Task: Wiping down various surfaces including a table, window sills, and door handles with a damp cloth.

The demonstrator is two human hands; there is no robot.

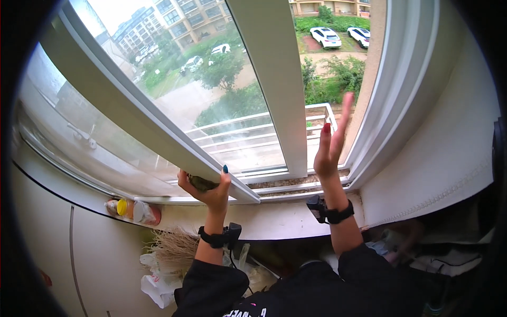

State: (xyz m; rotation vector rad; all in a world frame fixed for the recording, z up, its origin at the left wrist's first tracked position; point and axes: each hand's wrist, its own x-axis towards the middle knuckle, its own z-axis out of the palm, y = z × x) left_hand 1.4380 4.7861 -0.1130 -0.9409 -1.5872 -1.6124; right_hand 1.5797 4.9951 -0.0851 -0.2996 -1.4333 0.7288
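Observation:
My left hand (211, 196) is wrapped round a dark olive, rounded wad (202, 183), perhaps a cloth or sponge; its kind is not plain. With it, the hand presses at the lower part of a white sliding window sash (158, 127), the thumb lying along the frame's edge. To the right, my right hand (331, 145) is raised with its fingers stretched upward and nothing in them. It stands in front of the open part of the window, right of another sash upright (280, 90). Below both hands run the window tracks (296, 186), which look dirty.
Jars (145, 212), one yellow-lidded, stand at the sill's left end. Beneath the sill (274, 215) are a bundle of dry twigs (171, 248) and a white plastic bag (157, 285). Outside are a white railing (317, 113) and parked cars (326, 37). A white wall panel (422, 174) flanks the right.

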